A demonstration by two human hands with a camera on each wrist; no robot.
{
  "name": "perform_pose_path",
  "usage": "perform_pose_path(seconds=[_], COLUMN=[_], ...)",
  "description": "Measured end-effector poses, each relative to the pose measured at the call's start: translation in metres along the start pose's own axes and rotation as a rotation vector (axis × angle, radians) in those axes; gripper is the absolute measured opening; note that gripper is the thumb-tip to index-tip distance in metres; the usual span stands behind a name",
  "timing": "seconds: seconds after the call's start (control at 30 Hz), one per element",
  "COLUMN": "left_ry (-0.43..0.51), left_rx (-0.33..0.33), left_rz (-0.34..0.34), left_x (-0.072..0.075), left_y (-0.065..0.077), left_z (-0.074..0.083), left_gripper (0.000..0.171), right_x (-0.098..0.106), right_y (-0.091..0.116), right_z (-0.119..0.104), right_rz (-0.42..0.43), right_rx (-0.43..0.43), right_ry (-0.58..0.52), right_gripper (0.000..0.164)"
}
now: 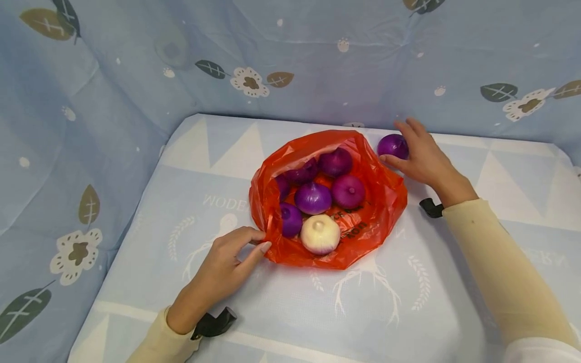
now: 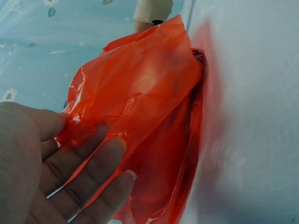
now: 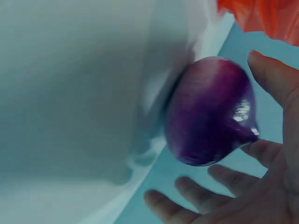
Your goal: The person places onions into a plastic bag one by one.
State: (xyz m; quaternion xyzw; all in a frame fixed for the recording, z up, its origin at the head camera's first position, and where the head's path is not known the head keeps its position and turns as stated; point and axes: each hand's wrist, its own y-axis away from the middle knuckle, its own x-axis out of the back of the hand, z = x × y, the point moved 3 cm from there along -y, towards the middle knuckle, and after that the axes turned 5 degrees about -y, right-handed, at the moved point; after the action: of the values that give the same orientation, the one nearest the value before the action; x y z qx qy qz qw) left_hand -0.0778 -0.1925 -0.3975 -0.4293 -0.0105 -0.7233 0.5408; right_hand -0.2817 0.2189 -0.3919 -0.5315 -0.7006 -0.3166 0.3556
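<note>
A red plastic bag (image 1: 381, 201) lies wide open on the table, with several purple onions (image 1: 313, 198) and one white onion (image 1: 320, 234) inside. My left hand (image 1: 229, 264) pinches the bag's near left rim between thumb and index finger; in the left wrist view its other fingers (image 2: 105, 163) lie along the plastic. Right of the bag, at the table's back, sits a single purple onion (image 1: 392, 146). My right hand (image 1: 424, 156) is spread beside this onion (image 3: 210, 112), thumb on the bag's side, fingers relaxed and not curled round it.
A pale blue patterned cloth (image 1: 181, 201) covers the table. Behind and to the left, a blue curtain (image 1: 317, 65) with flowers and leaves hangs against the table edges. Each wrist wears a black camera mount (image 1: 215, 323).
</note>
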Motion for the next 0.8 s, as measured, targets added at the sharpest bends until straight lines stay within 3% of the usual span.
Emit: perform_pose_path(seconds=[0.3, 0.8], left_ry=[-0.009, -0.010], left_rx=[-0.004, -0.018], left_rz=[0.004, 0.014], left_x=[0.000, 0.000], left_y=[0.000, 0.000], left_z=[0.000, 0.001], left_gripper=[0.013, 0.011], right_x=[-0.004, -0.005], right_y=[-0.008, 0.011], right_z=[0.007, 0.006], right_rz=[-0.065, -0.052], right_rx=[-0.023, -0.106], right_ry=[-0.069, -0.046], right_gripper=[0.093, 0.094])
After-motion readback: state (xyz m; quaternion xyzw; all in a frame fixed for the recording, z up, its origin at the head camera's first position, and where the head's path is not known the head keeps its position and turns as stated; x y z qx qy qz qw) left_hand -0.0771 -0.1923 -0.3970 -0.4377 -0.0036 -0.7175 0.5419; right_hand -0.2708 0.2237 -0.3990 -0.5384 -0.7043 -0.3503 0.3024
